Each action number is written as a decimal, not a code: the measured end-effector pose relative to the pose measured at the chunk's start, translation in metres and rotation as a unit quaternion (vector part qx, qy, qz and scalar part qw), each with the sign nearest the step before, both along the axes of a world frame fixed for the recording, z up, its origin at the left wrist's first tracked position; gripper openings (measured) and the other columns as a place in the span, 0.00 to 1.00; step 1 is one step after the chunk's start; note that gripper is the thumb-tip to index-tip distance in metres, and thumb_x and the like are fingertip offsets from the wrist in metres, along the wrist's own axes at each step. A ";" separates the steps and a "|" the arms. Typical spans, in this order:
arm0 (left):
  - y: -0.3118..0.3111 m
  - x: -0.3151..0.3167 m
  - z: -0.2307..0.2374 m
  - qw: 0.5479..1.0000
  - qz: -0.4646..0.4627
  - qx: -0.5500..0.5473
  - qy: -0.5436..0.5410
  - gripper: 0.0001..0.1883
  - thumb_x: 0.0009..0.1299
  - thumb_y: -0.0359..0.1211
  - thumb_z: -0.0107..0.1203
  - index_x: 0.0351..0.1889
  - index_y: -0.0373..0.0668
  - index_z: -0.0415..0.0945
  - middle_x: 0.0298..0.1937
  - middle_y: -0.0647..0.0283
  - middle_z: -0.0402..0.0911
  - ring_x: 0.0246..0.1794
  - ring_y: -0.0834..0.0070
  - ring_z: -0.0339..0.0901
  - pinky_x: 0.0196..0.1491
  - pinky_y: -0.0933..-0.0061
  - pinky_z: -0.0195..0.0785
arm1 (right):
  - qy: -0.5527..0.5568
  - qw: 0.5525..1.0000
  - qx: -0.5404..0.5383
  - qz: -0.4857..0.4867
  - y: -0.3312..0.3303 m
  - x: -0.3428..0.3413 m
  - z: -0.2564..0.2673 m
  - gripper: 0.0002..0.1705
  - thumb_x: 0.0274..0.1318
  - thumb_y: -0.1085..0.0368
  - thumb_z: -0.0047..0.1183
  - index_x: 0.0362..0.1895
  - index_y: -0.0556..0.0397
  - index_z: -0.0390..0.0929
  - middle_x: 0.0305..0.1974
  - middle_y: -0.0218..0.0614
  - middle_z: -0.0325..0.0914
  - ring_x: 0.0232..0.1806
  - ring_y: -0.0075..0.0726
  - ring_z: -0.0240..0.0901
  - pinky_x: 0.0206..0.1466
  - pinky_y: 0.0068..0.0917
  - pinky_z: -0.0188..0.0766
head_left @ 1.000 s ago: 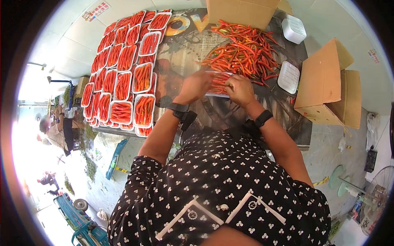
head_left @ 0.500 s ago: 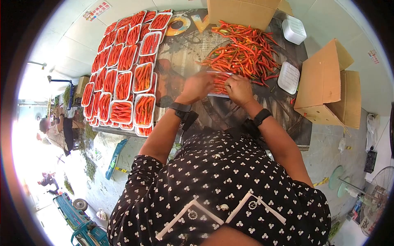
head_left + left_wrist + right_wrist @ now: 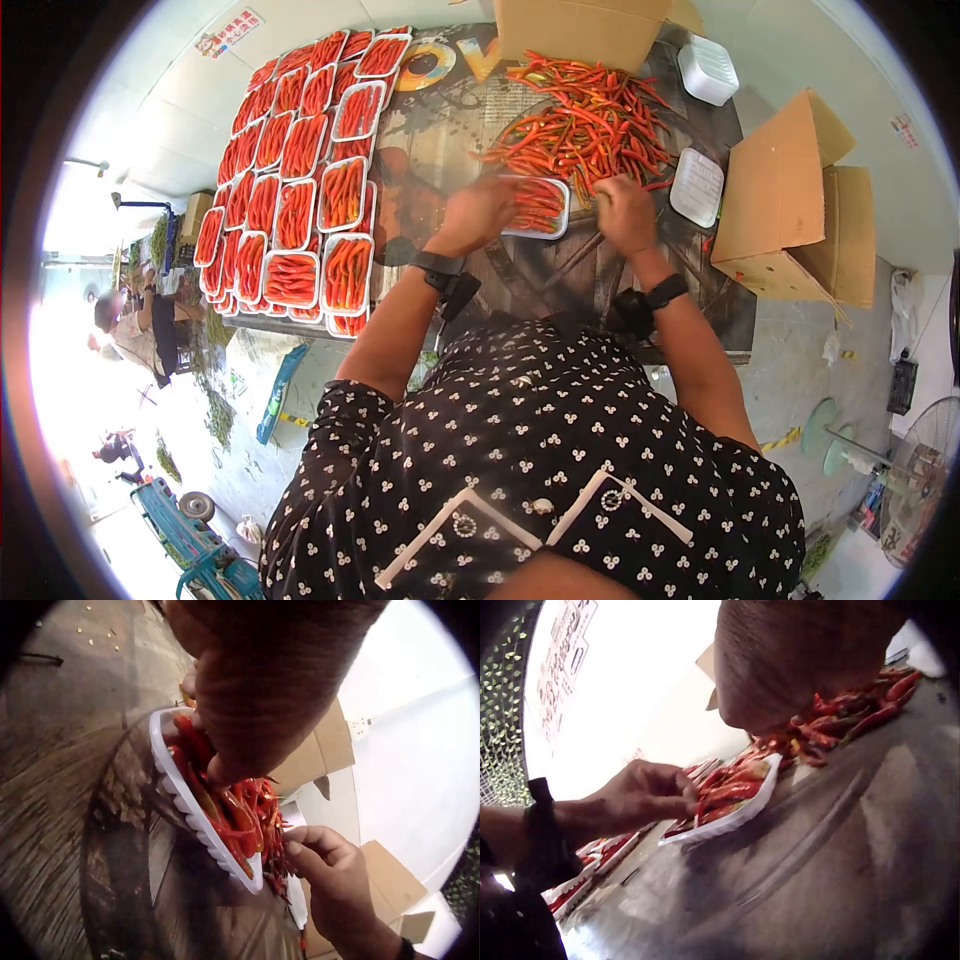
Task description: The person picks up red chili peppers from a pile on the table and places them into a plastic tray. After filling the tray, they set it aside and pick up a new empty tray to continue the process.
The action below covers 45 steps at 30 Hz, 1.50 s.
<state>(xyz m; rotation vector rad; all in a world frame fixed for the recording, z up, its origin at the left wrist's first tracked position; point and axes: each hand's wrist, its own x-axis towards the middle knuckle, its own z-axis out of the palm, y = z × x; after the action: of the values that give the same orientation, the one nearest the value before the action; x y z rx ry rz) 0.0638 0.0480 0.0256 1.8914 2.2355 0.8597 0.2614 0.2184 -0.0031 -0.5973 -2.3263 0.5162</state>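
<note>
A white tray (image 3: 563, 212) of red chili peppers (image 3: 537, 204) lies on the table below a loose pepper pile (image 3: 590, 120). My left hand (image 3: 474, 214) is at the tray's left end. In the right wrist view, the left hand (image 3: 641, 793) pinches peppers at the tray's near end with thumb and fingers. My right hand (image 3: 628, 218) is off the tray, at the pile's lower edge. In the left wrist view, the right hand (image 3: 337, 881) has thumb and forefinger bent toward each other beside the pile; whether a pepper is between them cannot be seen.
Many filled trays (image 3: 292, 278) stand in stacked rows at the left. An empty white tray (image 3: 697, 188) lies right of the pile, with a stack of trays (image 3: 708, 70) behind it. Cardboard boxes stand at the back (image 3: 580, 30) and at the right (image 3: 775, 200).
My right hand has moved from the tray to the right, toward the pile's lower edge, uncovering the tray's right end. My left hand has stayed at the tray's left end.
</note>
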 end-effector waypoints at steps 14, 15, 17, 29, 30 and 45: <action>-0.005 -0.003 0.002 1.000 -0.001 -0.011 -0.006 0.07 0.61 0.36 0.57 0.33 0.43 0.77 0.41 0.59 0.79 0.39 0.57 0.77 0.40 0.60 0.71 | -0.119 0.990 0.057 -0.048 0.012 0.031 -0.010 0.05 0.45 0.66 0.56 0.30 0.48 0.79 0.31 0.37 0.72 0.38 0.47 0.72 0.39 0.44 0.68; -0.006 -0.004 0.002 1.000 -0.007 -0.005 -0.008 0.07 0.61 0.35 0.57 0.33 0.44 0.77 0.39 0.59 0.79 0.39 0.57 0.77 0.40 0.60 0.71 | -0.118 0.990 0.058 -0.047 0.012 0.031 -0.009 0.05 0.45 0.66 0.56 0.30 0.48 0.79 0.31 0.37 0.72 0.38 0.47 0.72 0.39 0.44 0.68; -0.007 -0.005 0.003 1.000 -0.014 0.002 -0.010 0.06 0.61 0.34 0.57 0.33 0.44 0.78 0.38 0.59 0.78 0.39 0.57 0.77 0.40 0.60 0.71 | -0.136 0.988 0.057 -0.045 0.013 0.032 -0.007 0.05 0.45 0.66 0.56 0.30 0.49 0.79 0.31 0.37 0.72 0.38 0.48 0.72 0.38 0.44 0.68; -0.014 -0.006 0.023 0.995 0.044 0.002 -0.091 0.08 0.61 0.34 0.61 0.35 0.42 0.80 0.36 0.59 0.81 0.33 0.65 0.79 0.35 0.69 0.71 | -0.026 0.959 -0.279 0.047 -0.010 -0.003 0.018 0.09 0.55 0.68 0.54 0.39 0.60 0.75 0.35 0.40 0.80 0.33 0.30 0.79 0.35 0.26 0.73; -0.011 -0.003 0.026 0.987 0.050 -0.047 -0.144 0.09 0.62 0.33 0.60 0.38 0.41 0.80 0.37 0.60 0.81 0.34 0.70 0.79 0.36 0.70 0.71 | -0.025 0.959 -0.278 0.047 -0.016 -0.012 0.019 0.09 0.55 0.68 0.54 0.39 0.60 0.75 0.35 0.40 0.80 0.33 0.30 0.79 0.35 0.26 0.73; -0.021 0.000 0.018 0.978 0.035 -0.067 -0.197 0.11 0.65 0.34 0.56 0.44 0.43 0.78 0.37 0.56 0.80 0.38 0.62 0.79 0.42 0.67 0.71 | 0.017 0.944 -0.298 0.141 -0.050 -0.040 0.032 0.10 0.54 0.69 0.54 0.40 0.60 0.79 0.35 0.38 0.81 0.36 0.32 0.79 0.39 0.29 0.74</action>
<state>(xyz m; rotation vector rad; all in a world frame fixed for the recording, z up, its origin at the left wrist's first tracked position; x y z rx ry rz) 0.0634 0.0266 0.0436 1.4425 2.0659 0.9671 0.2217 0.1680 0.0291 -0.5136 -2.2206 1.3831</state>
